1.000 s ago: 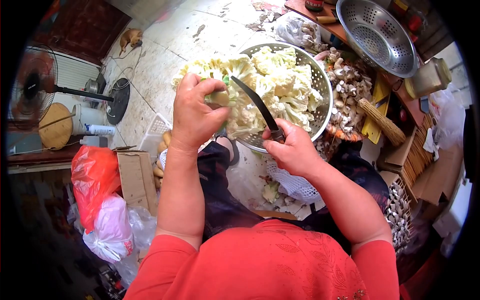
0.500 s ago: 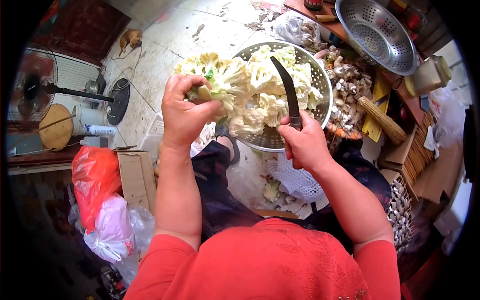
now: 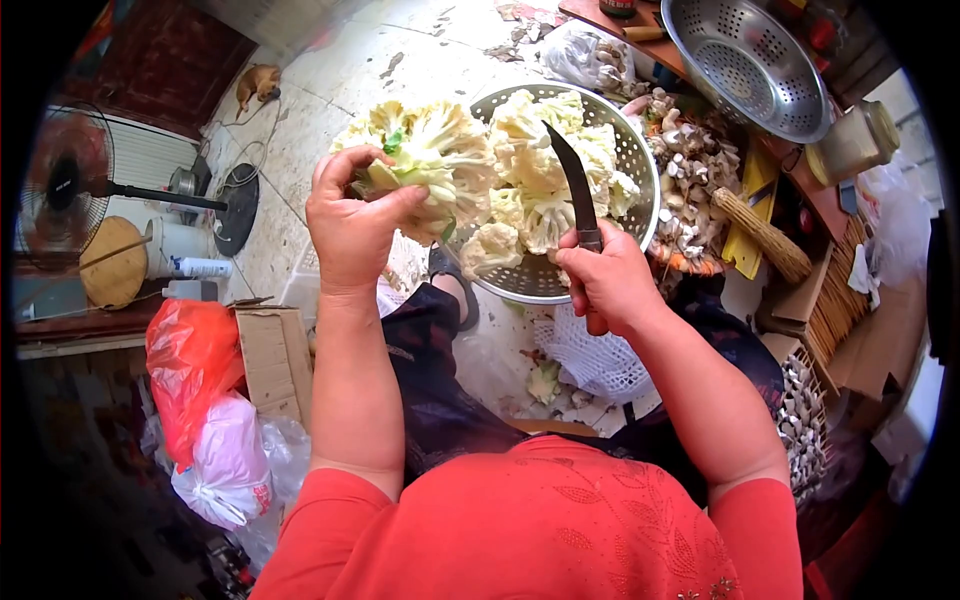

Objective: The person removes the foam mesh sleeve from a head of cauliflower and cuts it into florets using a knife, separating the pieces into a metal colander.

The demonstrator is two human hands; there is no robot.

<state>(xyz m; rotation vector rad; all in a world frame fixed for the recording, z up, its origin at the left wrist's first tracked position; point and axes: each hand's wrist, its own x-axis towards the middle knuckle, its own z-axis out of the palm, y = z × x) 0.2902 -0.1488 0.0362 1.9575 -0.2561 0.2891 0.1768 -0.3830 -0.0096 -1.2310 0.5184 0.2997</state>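
Cutting of the cauliflower (image 3: 440,150) seems to be the step in hand, paused between two cuts, and a next cut would be calling for the knife (image 3: 575,180) to come toward nine o'clock, onto the stalk (image 3: 388,180). The left hand (image 3: 348,215) is pinching this stalk, and the cauliflower is lying at two o'clock from the hand, beside the bowl (image 3: 646,185). The right hand (image 3: 608,275) is curling tightly around the knife, whose tip is pointing to eleven o'clock.
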